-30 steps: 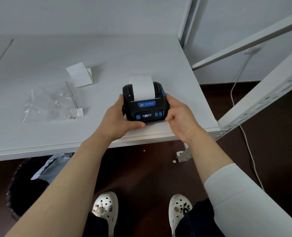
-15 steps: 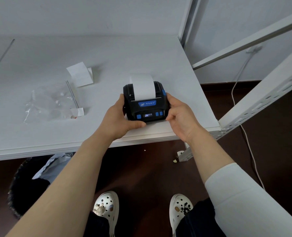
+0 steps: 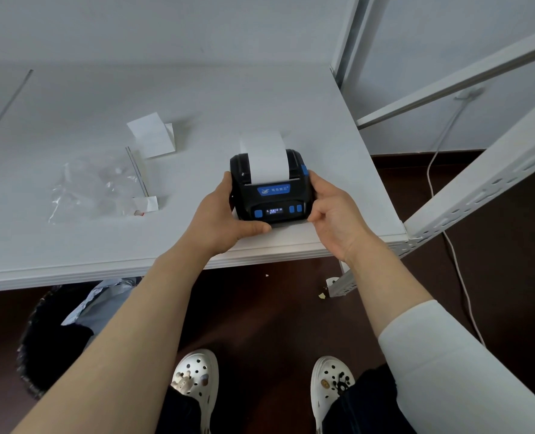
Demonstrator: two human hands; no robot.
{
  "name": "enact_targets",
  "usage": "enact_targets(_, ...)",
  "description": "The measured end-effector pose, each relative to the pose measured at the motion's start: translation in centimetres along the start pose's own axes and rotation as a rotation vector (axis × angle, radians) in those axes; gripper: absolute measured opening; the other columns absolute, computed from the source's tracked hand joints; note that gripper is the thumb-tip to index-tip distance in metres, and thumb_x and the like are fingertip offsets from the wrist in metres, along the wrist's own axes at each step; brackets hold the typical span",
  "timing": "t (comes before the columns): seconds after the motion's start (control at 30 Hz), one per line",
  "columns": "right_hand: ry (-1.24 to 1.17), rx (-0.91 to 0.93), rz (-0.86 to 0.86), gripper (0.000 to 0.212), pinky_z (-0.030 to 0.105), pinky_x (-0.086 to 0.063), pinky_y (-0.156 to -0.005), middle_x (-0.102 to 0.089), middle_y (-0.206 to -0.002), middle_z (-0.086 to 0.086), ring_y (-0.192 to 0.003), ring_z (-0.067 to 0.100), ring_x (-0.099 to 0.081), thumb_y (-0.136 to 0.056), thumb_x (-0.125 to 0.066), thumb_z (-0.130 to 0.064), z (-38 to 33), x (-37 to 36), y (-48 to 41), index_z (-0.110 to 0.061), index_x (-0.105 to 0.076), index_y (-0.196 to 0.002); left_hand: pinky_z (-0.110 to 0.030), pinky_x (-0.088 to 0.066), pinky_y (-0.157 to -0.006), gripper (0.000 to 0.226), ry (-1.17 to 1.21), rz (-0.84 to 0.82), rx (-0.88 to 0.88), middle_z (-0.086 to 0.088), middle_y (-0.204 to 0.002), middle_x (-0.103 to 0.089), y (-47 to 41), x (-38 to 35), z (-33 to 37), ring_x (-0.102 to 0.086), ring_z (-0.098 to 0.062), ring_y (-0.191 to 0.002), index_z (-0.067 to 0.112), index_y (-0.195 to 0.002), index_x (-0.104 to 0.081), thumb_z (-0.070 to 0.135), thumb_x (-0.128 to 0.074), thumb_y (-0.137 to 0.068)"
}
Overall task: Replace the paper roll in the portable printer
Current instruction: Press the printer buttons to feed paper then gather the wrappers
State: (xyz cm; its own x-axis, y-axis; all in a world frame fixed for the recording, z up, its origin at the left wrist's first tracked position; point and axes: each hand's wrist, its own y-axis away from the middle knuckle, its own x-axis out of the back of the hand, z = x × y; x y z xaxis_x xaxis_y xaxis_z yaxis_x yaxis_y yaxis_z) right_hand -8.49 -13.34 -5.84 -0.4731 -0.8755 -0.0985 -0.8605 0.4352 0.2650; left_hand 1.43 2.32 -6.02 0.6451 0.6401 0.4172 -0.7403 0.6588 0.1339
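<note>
Two hands clasp the portable printer (image 3: pixel 272 195) from either side as it sits on the desk (image 3: pixel 197 98), close to the front edge and toward the right corner. The left hand (image 3: pixel 225 219) wraps the left flank with its thumb laid along the front lip; the right hand (image 3: pixel 333 214) cups the right flank, fingers curled against the casing beside the blue latch (image 3: pixel 303 170).

Risk lies mostly in that position: a nudge toward the person could carry the printer off the desk edge to the floor. A careless brush of the sleeve or fingers against the paper strip (image 3: pixel 264 156) could crease it or tear it raggedly, and a press on the latch might pop the cover and loosen the roll inside.

As for looks, the printer is a squat black box with blue buttons, a blue label and a small lit display on its front panel. White paper rises from the slot in a broad, clean tongue. The cover appears shut, so the new roll seems seated.

Left of it lie a crumpled clear wrapper (image 3: pixel 97 189) and a folded paper scrap (image 3: pixel 152 134), well apart from the printer.
</note>
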Motion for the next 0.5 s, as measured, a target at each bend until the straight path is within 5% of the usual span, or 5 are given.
enact_targets(0.33, -0.002, -0.007, 0.006, 0.083, 0.030, -0.038, -0.106, -0.057, -0.129, 0.011, -0.124, 0.021, -0.047, -0.056, -0.035, 0.013, -0.2, -0.1, 0.3, -0.014, -0.048, -0.134, -0.034, -0.043, -0.104, 0.081, 0.011, -0.009, 0.029, 0.004, -0.120, -0.061, 0.2, 0.0, 0.3, -0.057, -0.016, -0.115, 0.020, -0.129, -0.043, 0.008, -0.085, -0.060)
enact_targets(0.5, 0.131, 0.018, 0.153, 0.067, 0.025, -0.037, -0.097, -0.053, -0.135, 0.009, -0.119, 0.012, -0.046, -0.064, -0.046, -0.002, -1.5, -0.8, 0.2, -0.014, -0.051, -0.130, -0.015, -0.038, -0.094, 0.076, 0.096, 0.019, 0.084, 0.015, -0.125, -0.053, 0.7, 0.4, 2.0, -0.051, -0.008, -0.120, 0.018, -0.141, -0.032, 0.000, -0.065, -0.075)
